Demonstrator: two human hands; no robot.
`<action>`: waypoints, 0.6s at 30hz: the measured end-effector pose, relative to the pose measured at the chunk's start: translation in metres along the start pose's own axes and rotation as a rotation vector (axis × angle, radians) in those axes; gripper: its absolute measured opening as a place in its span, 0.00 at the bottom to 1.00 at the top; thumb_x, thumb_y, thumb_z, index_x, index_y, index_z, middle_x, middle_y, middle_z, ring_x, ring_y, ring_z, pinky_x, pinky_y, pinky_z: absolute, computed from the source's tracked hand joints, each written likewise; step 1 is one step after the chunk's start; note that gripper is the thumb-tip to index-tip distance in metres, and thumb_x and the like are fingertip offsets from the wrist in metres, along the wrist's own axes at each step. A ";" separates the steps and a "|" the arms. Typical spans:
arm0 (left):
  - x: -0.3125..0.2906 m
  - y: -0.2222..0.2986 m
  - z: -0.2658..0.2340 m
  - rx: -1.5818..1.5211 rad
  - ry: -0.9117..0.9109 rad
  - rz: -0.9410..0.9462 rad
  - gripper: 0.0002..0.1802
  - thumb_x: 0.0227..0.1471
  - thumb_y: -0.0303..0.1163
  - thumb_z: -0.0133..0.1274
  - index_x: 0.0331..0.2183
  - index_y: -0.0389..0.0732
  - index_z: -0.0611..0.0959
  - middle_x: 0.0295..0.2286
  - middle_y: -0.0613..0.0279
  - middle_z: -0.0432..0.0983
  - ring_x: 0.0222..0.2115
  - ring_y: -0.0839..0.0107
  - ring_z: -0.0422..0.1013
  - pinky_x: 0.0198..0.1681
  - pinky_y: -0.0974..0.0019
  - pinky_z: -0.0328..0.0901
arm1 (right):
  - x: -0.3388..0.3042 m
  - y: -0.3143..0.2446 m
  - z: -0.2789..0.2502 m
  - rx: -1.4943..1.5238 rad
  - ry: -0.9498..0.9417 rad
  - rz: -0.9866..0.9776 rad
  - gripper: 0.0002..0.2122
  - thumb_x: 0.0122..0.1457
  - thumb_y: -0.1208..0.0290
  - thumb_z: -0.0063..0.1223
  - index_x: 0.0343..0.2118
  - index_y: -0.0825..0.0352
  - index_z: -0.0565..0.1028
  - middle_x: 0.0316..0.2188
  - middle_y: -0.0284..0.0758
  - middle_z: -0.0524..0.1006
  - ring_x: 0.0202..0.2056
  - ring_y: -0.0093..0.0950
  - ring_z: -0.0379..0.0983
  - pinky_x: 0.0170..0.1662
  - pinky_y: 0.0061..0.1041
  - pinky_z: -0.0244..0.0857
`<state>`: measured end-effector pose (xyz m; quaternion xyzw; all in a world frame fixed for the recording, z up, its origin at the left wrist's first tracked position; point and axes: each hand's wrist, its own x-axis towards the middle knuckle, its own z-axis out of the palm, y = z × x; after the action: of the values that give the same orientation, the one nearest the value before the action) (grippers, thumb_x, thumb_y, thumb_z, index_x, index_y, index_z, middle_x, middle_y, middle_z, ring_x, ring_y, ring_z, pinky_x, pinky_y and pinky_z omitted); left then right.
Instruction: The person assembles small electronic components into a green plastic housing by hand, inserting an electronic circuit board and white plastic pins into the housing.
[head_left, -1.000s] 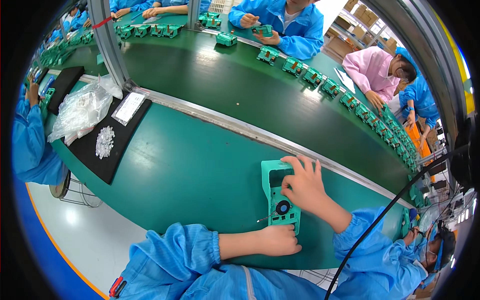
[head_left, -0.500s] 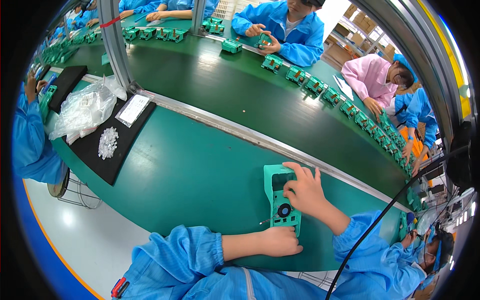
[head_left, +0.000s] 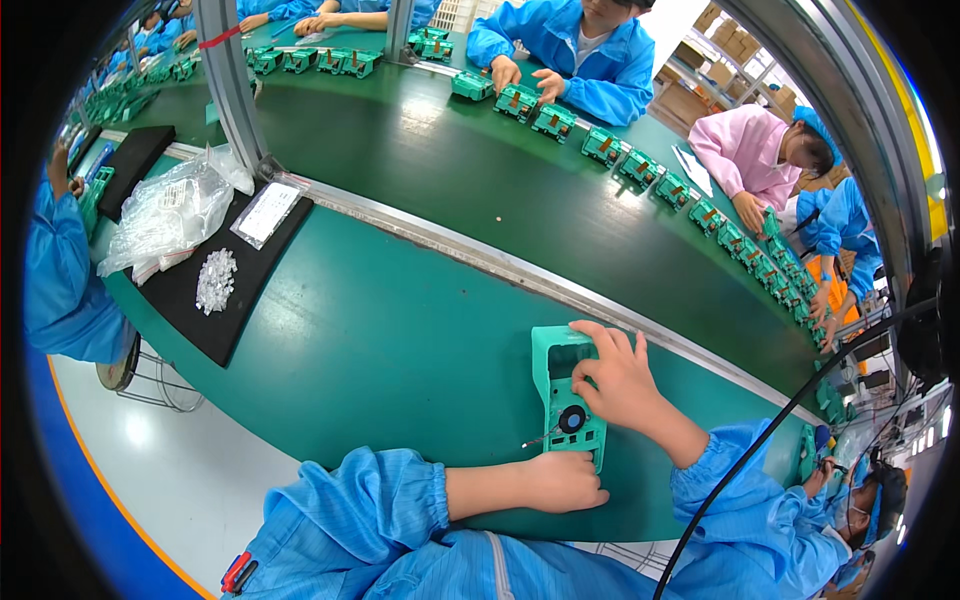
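Green housing (head_left: 560, 395) sitting on the worktop (head_left: 400, 350)
Boxy shell, dark opening (head_left: 563, 357) up top, round black part (head_left: 572, 419) with a blue centre, thin wires (head_left: 533, 442) poking left. Right grip (head_left: 615, 380) has hold of its upper right edge, fingers half spread; left grip (head_left: 567, 482) at the bottom hides its fingertips, can't tell how closed. Basically same pose as half a second ago, but a co-worker's hands (head_left: 548, 86) are now lowered to a green unit (head_left: 516, 102). Bagged sheet (head_left: 268, 212) has print too tiny to read.
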<state>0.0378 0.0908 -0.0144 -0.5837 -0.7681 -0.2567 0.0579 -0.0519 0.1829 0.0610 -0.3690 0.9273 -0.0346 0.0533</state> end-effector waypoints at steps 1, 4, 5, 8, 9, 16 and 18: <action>0.000 0.000 0.002 -0.002 -0.001 0.000 0.04 0.37 0.29 0.43 0.21 0.42 0.72 0.13 0.66 0.66 0.18 0.71 0.66 0.29 0.71 0.59 | 0.000 0.000 0.000 -0.011 0.017 -0.006 0.04 0.40 0.72 0.49 0.15 0.65 0.72 0.48 0.31 0.57 0.46 0.34 0.54 0.44 0.60 0.42; 0.000 -0.001 0.005 -0.008 0.005 -0.005 0.04 0.37 0.29 0.43 0.21 0.42 0.72 0.13 0.66 0.66 0.19 0.71 0.66 0.29 0.71 0.59 | 0.000 0.000 0.003 -0.018 0.039 0.008 0.04 0.39 0.72 0.50 0.13 0.63 0.71 0.47 0.31 0.57 0.47 0.34 0.52 0.46 0.60 0.40; 0.001 -0.001 0.004 -0.002 -0.001 -0.004 0.04 0.37 0.29 0.43 0.21 0.42 0.72 0.14 0.67 0.66 0.19 0.71 0.66 0.29 0.71 0.59 | 0.000 0.001 0.004 -0.014 0.046 0.024 0.04 0.38 0.72 0.52 0.12 0.62 0.70 0.47 0.30 0.57 0.48 0.35 0.51 0.47 0.59 0.38; 0.001 -0.001 0.002 0.007 -0.003 -0.002 0.04 0.37 0.29 0.43 0.21 0.42 0.72 0.14 0.67 0.66 0.19 0.71 0.66 0.29 0.71 0.59 | 0.000 0.001 0.003 -0.006 0.041 0.032 0.04 0.38 0.72 0.52 0.12 0.62 0.71 0.47 0.30 0.57 0.49 0.35 0.51 0.47 0.59 0.38; 0.000 -0.001 0.002 0.014 0.002 -0.001 0.04 0.37 0.30 0.43 0.21 0.42 0.72 0.14 0.67 0.66 0.19 0.71 0.66 0.29 0.71 0.59 | 0.000 0.001 0.003 -0.005 0.040 0.032 0.04 0.38 0.72 0.52 0.12 0.62 0.71 0.47 0.30 0.57 0.49 0.35 0.51 0.47 0.59 0.38; 0.002 0.001 0.001 0.007 -0.054 -0.008 0.04 0.36 0.30 0.43 0.21 0.41 0.72 0.13 0.66 0.66 0.19 0.71 0.66 0.29 0.71 0.59 | 0.000 -0.002 0.002 0.027 0.006 0.039 0.04 0.40 0.73 0.50 0.14 0.65 0.72 0.47 0.31 0.57 0.45 0.35 0.55 0.44 0.61 0.42; 0.001 0.001 0.002 0.008 -0.031 -0.008 0.04 0.36 0.30 0.44 0.21 0.41 0.72 0.13 0.66 0.66 0.19 0.70 0.66 0.29 0.71 0.59 | 0.000 -0.002 0.003 0.047 -0.010 0.052 0.04 0.40 0.73 0.50 0.14 0.66 0.72 0.48 0.31 0.56 0.44 0.36 0.55 0.44 0.61 0.42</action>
<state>0.0390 0.0930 -0.0151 -0.5844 -0.7723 -0.2446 0.0472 -0.0501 0.1814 0.0587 -0.3434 0.9353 -0.0531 0.0673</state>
